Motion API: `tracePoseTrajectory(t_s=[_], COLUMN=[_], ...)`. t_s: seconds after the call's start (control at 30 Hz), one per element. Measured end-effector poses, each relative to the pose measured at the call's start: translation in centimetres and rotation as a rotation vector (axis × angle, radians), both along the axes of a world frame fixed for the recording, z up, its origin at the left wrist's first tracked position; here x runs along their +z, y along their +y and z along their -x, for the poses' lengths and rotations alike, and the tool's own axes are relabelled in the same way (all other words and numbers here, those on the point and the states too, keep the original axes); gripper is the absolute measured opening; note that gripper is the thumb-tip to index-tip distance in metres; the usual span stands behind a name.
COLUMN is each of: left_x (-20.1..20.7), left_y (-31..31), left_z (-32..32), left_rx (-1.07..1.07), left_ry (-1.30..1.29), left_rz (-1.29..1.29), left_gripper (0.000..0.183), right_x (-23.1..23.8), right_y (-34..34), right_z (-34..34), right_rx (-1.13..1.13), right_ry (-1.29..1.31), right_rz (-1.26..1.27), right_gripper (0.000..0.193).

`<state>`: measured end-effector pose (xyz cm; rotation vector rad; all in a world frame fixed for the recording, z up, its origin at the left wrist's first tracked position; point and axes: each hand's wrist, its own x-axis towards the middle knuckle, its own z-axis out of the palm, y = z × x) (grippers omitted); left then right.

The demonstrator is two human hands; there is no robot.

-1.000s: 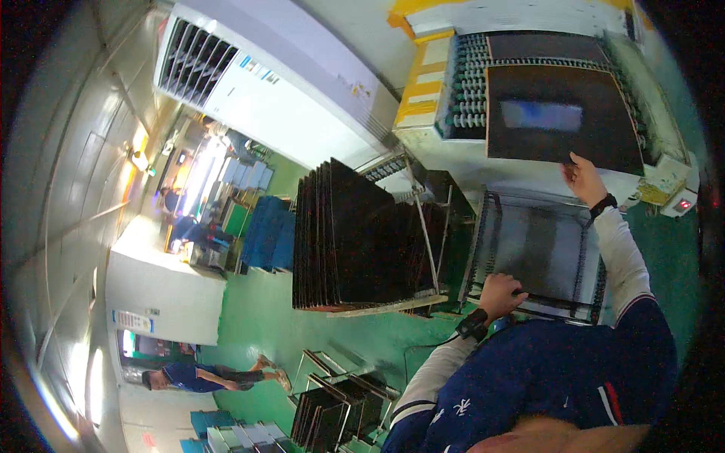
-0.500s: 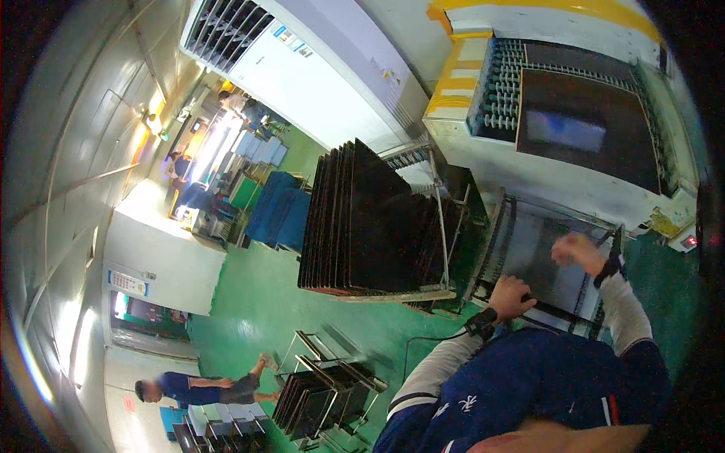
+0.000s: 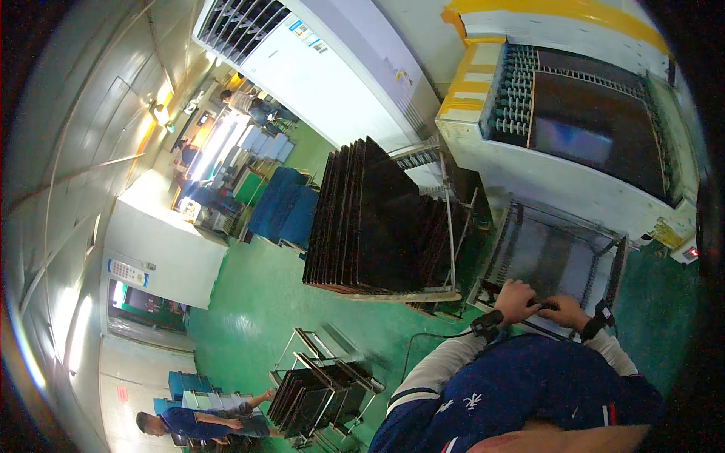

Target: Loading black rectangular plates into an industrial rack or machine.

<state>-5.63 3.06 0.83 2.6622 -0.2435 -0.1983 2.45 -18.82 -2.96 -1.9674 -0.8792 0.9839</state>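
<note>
A wheeled-looking metal rack frame [image 3: 615, 272] with toothed side rails stands right before my body. My left hand [image 3: 518, 302] is closed round a dark bar on its near side. Close beside it, my right hand [image 3: 565, 311] is also closed at the same dark bar, its fingers curled toward the left hand. Both hands hide part of the bar between them. Within the frame lies a greyish flat surface [image 3: 555, 257]. Wrist straps with a dark device show on both wrists, and a cable runs from the left one.
Beyond the rack is a white machine [image 3: 498, 170] with rollers and a dark panel [image 3: 596, 128] on them. To the left stands a rack of upright dark panels [image 3: 370, 226]. A smaller panel rack [image 3: 317, 400] and a co-worker [image 3: 189, 423] are at lower left.
My right hand has come down from over the rack to the near bar, next to my left hand. The co-worker at lower left has shifted lower and bends more toward the small rack.
</note>
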Motion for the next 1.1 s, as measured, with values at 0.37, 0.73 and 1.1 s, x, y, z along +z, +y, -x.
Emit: tracePoseTrajectory(t_s=[0.37,0.73,1.1], left_x=[-1.3,-0.1,-4.7], left_y=[-0.5,-0.6,-2.2], left_z=[1.1,2.7,3.9], left_rx=[0.068,0.005,-0.071], left_ry=[-0.145,-0.505,-0.177], left_rz=[0.085,0.332,0.018], left_gripper=[0.028,0.029,0.015], right_x=[3.9,-0.3,1.8], right_y=[1.0,0.4,0.8], right_z=[1.0,-0.2,-0.1], right_rx=[-0.082,-0.063,0.013], right_ry=[-0.13,-0.201,-0.337], right_rz=[0.097,0.103,0.079], right_gripper=[0.045,0.034,0.024])
